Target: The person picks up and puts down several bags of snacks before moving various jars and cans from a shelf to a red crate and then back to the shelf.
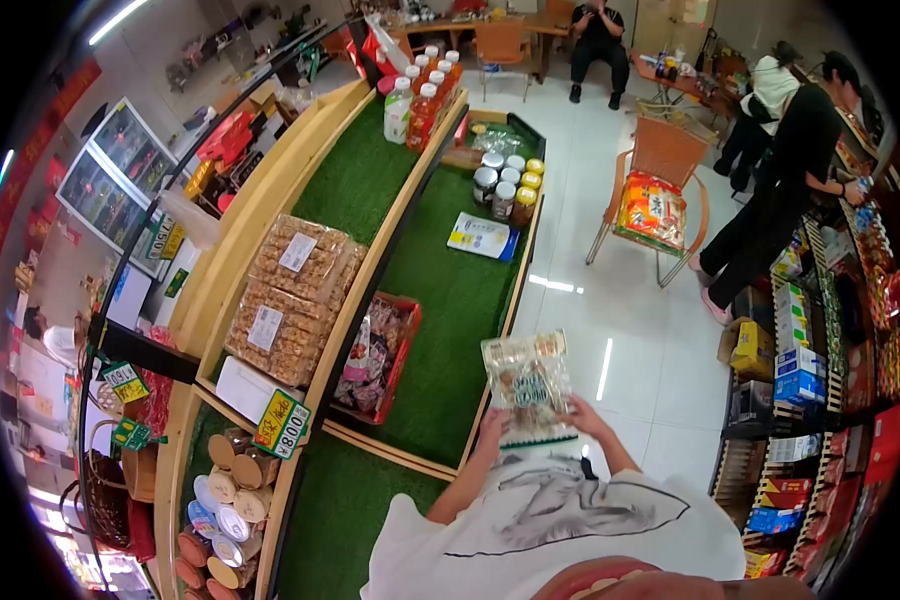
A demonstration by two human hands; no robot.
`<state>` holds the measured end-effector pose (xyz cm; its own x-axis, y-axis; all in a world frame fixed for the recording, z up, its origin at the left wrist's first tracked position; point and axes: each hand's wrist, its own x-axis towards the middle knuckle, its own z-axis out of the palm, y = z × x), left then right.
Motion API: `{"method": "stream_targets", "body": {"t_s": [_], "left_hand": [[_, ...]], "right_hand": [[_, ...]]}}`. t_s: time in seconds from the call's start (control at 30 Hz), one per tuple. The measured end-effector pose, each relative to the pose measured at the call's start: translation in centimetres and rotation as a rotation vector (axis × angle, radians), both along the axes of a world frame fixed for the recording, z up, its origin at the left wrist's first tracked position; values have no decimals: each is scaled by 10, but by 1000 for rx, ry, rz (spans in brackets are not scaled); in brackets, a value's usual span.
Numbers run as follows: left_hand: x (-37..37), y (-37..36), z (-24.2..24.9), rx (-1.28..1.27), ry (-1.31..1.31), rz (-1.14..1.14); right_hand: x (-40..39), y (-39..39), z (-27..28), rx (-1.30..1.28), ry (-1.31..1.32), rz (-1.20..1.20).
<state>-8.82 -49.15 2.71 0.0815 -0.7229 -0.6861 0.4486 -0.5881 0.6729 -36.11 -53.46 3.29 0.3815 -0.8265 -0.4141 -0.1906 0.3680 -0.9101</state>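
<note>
A clear plastic bag of pale dried food point(528, 385) with green print is held upright in front of my white shirt. My left hand point(491, 428) grips its lower left edge, and my right hand point(587, 415) grips the lower right. Some fingers are hidden behind the bag. To the left of it is a green-lined display shelf point(430, 340), where a red box point(402, 358) of small wrapped packets stands. Farther along lie a blue-and-white packet point(482, 236) and several jars point(506, 187).
On the upper tier are packed brown snacks point(295, 295), bottles point(425, 95) and a price sign point(282, 423). Lidded tubs point(232, 500) fill the near left. A chair point(660, 190) holds an orange bag. At right, people stand by stocked shelves point(800, 400); another person point(599, 45) sits at the back.
</note>
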Motion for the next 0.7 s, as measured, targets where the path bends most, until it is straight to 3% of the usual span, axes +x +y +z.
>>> {"method": "stream_targets", "body": {"t_s": [0.07, 0.13, 0.2, 0.3, 0.4, 0.53, 0.63, 0.7], "left_hand": [[13, -29, 19, -63, 13, 51], [24, -56, 11, -42, 16, 122], [34, -76, -11, -113, 54, 206], [47, -105, -17, -119, 140, 280], [44, -164, 0, -60, 90, 378], [53, -252, -40, -85, 96, 401], [55, -334, -45, -56, 67, 413], [49, -394, -35, 52, 33, 412]], "right_hand": [[20, -48, 11, -67, 8, 63], [44, -87, 28, -106, 233, 65], [62, -120, -7, -346, 184, 34], [99, -172, 21, -84, 129, -38], [119, -239, 8, -153, 138, -29], [139, -354, -41, -289, 217, -3], [158, -451, -36, -326, 366, 125], [170, -516, -45, -562, 394, 113]]}}
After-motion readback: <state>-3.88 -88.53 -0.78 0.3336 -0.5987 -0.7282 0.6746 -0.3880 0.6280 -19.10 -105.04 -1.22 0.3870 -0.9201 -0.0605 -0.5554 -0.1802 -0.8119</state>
